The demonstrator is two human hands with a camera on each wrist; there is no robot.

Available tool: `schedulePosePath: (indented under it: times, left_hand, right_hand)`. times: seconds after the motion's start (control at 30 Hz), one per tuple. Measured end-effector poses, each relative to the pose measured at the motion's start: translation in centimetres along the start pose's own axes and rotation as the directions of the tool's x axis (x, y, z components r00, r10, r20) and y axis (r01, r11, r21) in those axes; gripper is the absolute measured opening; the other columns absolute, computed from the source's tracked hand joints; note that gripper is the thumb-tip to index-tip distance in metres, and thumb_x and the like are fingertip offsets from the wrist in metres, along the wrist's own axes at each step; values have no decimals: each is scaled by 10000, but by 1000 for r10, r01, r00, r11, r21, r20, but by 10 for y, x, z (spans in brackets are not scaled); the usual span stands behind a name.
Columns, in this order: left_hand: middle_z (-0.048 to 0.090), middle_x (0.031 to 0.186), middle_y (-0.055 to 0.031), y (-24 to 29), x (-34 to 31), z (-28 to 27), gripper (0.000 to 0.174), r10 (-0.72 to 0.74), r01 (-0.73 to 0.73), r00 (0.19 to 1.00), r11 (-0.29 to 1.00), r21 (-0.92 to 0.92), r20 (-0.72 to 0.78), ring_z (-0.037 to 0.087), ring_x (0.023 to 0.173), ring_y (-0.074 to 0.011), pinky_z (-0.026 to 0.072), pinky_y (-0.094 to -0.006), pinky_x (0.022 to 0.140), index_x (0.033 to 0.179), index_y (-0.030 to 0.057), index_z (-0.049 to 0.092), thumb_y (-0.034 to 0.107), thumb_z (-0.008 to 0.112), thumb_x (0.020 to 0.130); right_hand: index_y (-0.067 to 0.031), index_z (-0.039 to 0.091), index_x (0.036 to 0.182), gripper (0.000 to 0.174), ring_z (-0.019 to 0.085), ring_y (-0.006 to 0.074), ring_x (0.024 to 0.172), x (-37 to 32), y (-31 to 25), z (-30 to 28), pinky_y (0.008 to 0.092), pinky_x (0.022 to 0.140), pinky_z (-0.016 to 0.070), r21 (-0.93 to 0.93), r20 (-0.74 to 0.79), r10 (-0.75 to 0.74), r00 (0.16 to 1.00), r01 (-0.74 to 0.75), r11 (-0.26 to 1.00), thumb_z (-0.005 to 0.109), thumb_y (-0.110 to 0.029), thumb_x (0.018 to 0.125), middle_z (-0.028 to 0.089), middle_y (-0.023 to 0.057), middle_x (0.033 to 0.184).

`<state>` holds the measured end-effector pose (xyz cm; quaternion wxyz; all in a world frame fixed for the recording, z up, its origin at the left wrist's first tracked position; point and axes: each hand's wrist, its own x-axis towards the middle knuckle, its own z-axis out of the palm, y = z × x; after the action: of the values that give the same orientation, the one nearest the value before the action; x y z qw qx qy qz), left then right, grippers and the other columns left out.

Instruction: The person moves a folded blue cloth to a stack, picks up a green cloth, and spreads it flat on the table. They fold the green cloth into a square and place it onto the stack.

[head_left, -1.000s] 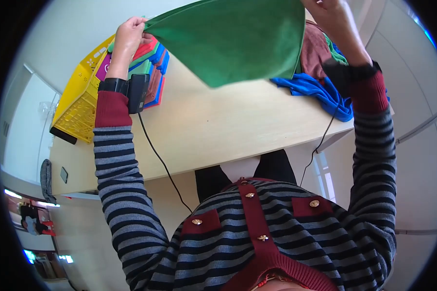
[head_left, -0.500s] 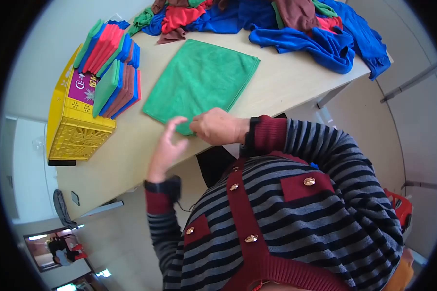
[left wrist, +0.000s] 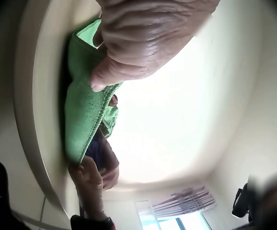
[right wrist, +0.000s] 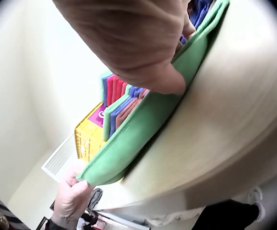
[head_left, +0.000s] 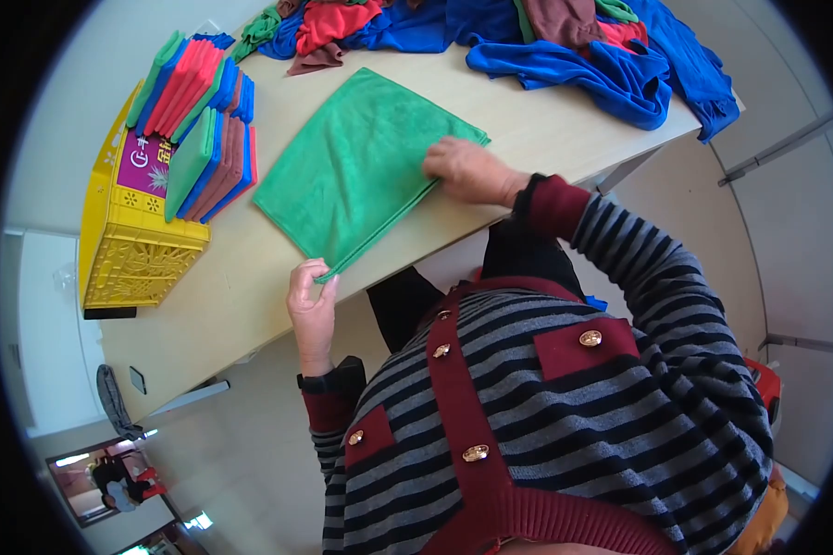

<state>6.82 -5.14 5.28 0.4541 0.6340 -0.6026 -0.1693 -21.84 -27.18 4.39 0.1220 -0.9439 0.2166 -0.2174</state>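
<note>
A green towel (head_left: 352,157) lies folded into a flat square on the table, with light creases across its top. My left hand (head_left: 311,310) pinches its near left corner at the table's front edge, thumb in front. Farther right along the same near edge, my right hand (head_left: 474,172) grips the towel close to its right corner. In the left wrist view the stitched green edge (left wrist: 97,117) is raised and stretched between both hands. The right wrist view shows the thumb of my right hand (right wrist: 133,43) over the raised edge.
A yellow basket (head_left: 143,250) stands on the left, filled with upright folded red, blue, green and brown towels (head_left: 217,166). Along the table's back lies a heap of loose towels (head_left: 574,79), a blue one trailing forward. A phone (head_left: 137,379) lies near the left end.
The green towel went from being held up in the air to lying folded on the table. Since then my hands have moved apart along its near edge, right hand rightward, left hand onto the corner.
</note>
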Motion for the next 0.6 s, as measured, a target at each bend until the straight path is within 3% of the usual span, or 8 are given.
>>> schedulePosePath:
  times: [0.2, 0.6]
  left_hand:
    - [626, 1014, -73, -7, -9, -4, 143, -59, 59, 998, 998, 7, -1, 598, 1052, -186, 434, -311, 990, 929, 13, 573, -42, 682, 853]
    - [609, 933, -29, -18, 5, -16, 119, -187, 190, 979, 981, 25, -86, 561, 941, -125, 443, -271, 887, 946, 5, 590, 2, 685, 874]
  right_hand:
    - [-75, 634, 899, 214, 589, 324, 971, -17, 42, -28, 416, 847, 502, -29, -89, 89, 992, -92, 995, 623, 22, 708, 616, 95, 929]
    - [-43, 635, 876, 127, 621, 323, 901, -2, 62, -36, 402, 807, 514, -25, -60, 60, 996, -62, 998, 644, 16, 763, 631, 121, 865]
